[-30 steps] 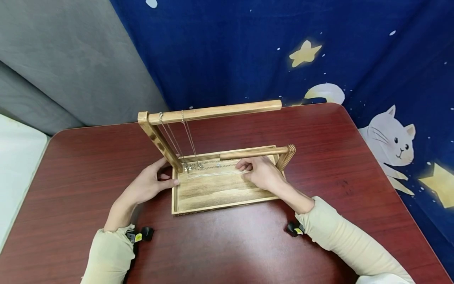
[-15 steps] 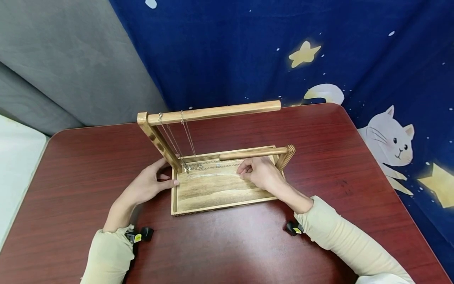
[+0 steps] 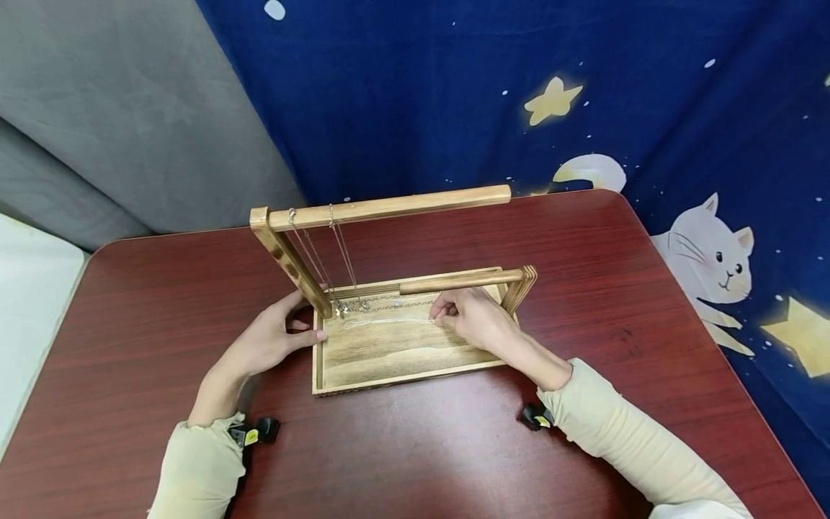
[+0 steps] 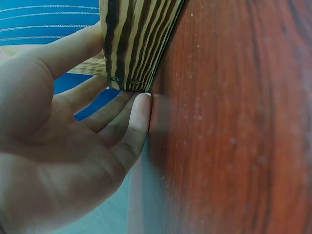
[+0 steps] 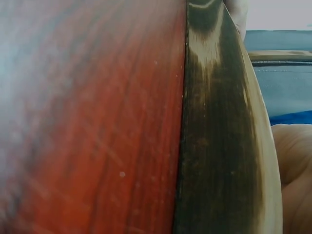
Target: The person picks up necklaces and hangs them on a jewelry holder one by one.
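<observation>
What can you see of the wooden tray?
The rectangular tray looks like pale grained wood with a low rim, lying flat on the reddish table. Posts with bars stand at its left and right ends. Chains lie inside. The left hand touches its left end; whether the right hand does is unclear.

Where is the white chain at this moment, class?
In the head view, it lies mid-tray; the white chain stretches across the wooden tray, just nearer than the darker chains, its right end at the right hand's fingertips.
</observation>
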The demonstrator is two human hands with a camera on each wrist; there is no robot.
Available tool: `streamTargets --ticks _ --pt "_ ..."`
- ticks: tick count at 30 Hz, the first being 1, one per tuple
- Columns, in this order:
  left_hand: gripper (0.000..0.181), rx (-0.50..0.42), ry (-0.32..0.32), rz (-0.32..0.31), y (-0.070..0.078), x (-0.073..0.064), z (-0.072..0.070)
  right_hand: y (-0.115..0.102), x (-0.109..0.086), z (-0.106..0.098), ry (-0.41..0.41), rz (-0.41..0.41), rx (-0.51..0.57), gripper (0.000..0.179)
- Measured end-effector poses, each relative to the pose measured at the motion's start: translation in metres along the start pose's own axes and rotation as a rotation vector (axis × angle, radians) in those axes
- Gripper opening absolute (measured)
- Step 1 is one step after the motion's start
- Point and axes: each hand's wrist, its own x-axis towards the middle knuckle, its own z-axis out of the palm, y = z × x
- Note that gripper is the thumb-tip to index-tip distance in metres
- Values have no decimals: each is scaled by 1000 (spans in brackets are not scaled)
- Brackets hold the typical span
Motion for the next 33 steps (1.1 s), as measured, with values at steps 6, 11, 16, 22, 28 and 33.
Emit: streamTargets --ticks 6,11,16,22,28,33 --pt "82 -9 2 2 -1 1 1 0 -1 -2 4 13 9 5" --pt "81 -18 1 4 0 1 1 -1 -2 -3 8 14 16 6" --pt "81 -24 0 8 -1 1 1 -3 -3 -5 21 31 30 6" --pt "80 -18 0 7 -2 1 1 -3 -2 -7 37 69 43 10" --pt "84 1 -4 -13 0 0 0 -4 -2 -13 -8 144 138 17" --pt "86 7 -3 -23 1 0 -1 -6 -2 -18 -38 150 201 17"
